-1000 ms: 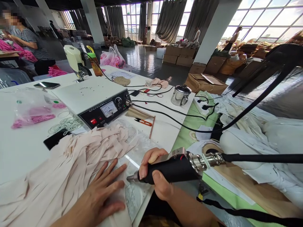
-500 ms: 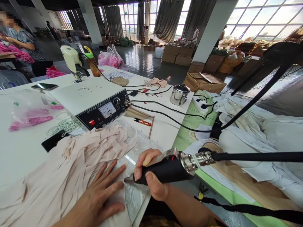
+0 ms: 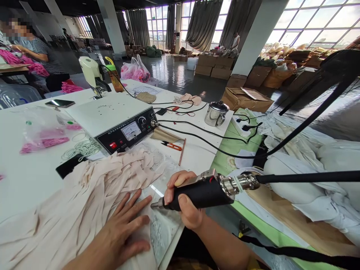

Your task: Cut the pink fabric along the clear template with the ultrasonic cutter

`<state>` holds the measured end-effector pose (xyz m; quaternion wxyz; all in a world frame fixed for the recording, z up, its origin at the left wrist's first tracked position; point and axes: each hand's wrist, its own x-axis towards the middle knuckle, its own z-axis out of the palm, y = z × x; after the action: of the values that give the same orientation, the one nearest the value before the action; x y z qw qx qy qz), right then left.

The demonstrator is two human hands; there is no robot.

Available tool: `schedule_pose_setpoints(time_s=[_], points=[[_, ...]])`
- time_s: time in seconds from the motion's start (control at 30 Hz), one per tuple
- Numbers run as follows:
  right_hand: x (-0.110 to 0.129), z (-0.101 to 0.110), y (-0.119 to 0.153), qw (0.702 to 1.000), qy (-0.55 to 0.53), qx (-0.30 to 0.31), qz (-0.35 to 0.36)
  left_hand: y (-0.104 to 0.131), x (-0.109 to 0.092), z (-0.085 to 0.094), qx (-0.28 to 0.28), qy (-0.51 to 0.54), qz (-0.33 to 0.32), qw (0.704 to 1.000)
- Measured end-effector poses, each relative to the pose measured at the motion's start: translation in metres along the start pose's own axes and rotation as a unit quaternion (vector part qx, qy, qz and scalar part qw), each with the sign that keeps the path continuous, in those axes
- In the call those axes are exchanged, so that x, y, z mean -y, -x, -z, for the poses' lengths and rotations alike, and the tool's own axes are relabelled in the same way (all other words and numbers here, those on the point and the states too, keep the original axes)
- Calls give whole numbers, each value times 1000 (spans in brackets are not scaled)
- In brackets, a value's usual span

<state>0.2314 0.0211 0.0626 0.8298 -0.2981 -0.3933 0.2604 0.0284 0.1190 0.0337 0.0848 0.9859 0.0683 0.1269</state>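
Pale pink fabric strips [image 3: 92,191] lie heaped across the left front of the white table. My left hand [image 3: 126,225] rests flat on the fabric with its fingers spread. In my right hand [image 3: 185,206] is a black handheld ultrasonic cutter [image 3: 205,193], gripped around its body. Its metal tip points left, close to my left fingertips, over a clear sheet [image 3: 163,228] at the fabric's edge. From its rear connector a thick black cable runs off to the right. Behind the fabric stands the black control box [image 3: 126,131] with a dial meter and a red switch.
Orange-handled thread snips [image 3: 171,145] lie beyond my right hand. A steel mug [image 3: 216,114] stands near the table's right edge, past black cables. White cloth [image 3: 309,165] piles up at the right. Pink items fill a plastic bag [image 3: 45,131]. A co-worker [image 3: 39,48] is at far left.
My right hand has raised the cutter slightly, and its tip has moved up along the fabric's edge. My left hand stays flat in place. The whole view has shifted a little.
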Motion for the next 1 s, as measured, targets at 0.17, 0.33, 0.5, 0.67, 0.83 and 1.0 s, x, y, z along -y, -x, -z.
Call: schedule_pose_setpoints(time_s=[0.17, 0.33, 0.5, 0.67, 0.83, 1.0], points=[[-1, -2, 1, 1000, 6, 6, -7, 1, 0, 0, 8, 15, 10, 1000], [-2, -1, 1, 1000, 6, 21, -6, 1, 0, 0, 15, 18, 12, 1000], [-1, -1, 0, 1000, 2, 14, -7, -1, -2, 3, 23, 23, 19, 999], [10, 5, -1, 999, -12, -43, -11, -3, -8, 17, 22, 42, 6, 999], [20, 18, 2, 995, -7, -101, -25, 8, -19, 35, -44, 82, 89, 992], [20, 24, 2, 991, -7, -134, -27, 24, -33, 29, -63, 74, 184, 978]])
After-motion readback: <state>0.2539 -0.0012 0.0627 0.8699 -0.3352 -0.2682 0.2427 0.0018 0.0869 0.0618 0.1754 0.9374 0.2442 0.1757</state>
